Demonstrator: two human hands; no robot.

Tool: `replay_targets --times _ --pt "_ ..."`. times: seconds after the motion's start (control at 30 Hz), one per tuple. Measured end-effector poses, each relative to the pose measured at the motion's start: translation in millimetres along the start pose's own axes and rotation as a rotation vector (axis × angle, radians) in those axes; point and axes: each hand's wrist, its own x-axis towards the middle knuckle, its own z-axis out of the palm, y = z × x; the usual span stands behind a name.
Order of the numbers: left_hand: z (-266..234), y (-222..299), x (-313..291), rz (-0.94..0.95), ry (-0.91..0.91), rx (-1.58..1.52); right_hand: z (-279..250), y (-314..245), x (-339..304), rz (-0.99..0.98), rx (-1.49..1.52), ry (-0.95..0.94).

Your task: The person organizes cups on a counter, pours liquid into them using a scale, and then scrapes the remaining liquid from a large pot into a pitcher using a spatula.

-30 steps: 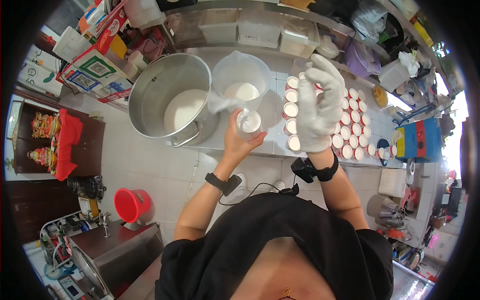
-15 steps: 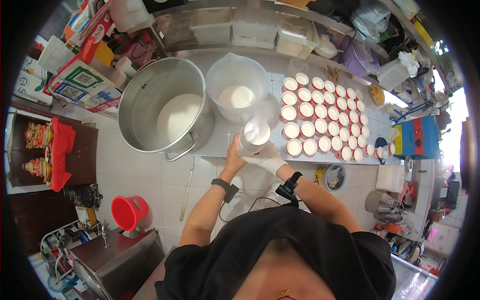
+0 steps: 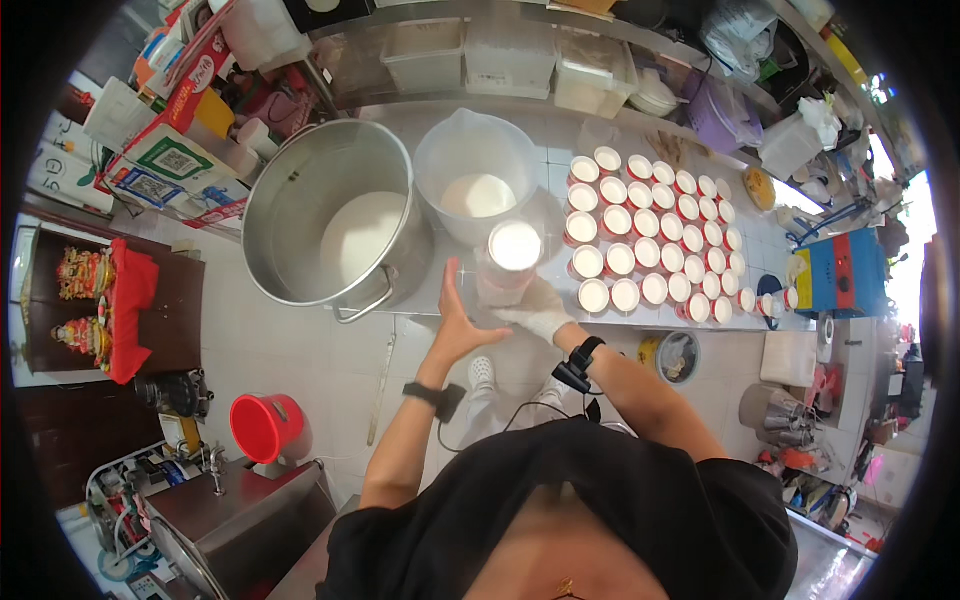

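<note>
Fingers of your gloved right hand (image 3: 535, 318) wrap the clear cup (image 3: 510, 262) of white liquid above the counter edge (image 3: 440, 300); your left hand (image 3: 462, 322), fingers spread wide, hovers just beside it.

Red bucket (image 3: 266, 426) on the tiled floor (image 3: 300, 340) to my left. Dark cabinet (image 3: 160, 300) with red cloth (image 3: 128, 300) and figurines (image 3: 82, 275) beyond it. Cartons (image 3: 150, 160) stacked past the counter; clear tubs (image 3: 500, 55) on the shelf.
</note>
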Motion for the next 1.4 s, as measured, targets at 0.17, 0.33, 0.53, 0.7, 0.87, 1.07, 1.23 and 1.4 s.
replay_targets --times 0.17,0.33,0.53,0.7,0.87,1.07,1.23,1.4 --pt "-2 73 26 0.01 -0.004 -0.278 57 46 1 -0.082 0.061 -0.028" --pt "27 -5 19 -0.114 0.009 -0.156 21 31 -4 -0.093 -0.206 -0.096" --pt "51 -112 5 -0.071 -0.005 -0.017 -80 -88 -46 -0.133 0.416 0.079" --pt "66 -163 4 -0.128 0.13 -0.04 -88 -141 -38 -0.151 0.246 0.006" --pt "48 -120 18 -0.039 0.021 0.57 -49 -96 -15 -0.092 0.36 0.19" --pt "19 -46 1 -0.105 0.088 0.172 -51 -109 -11 0.002 0.325 0.2" --pt "36 -14 27 -0.054 0.161 -0.226 -28 -80 0 -0.061 0.198 0.195" --pt "57 -74 22 -0.062 0.151 -0.045 -18 -66 4 -0.154 0.093 0.237"
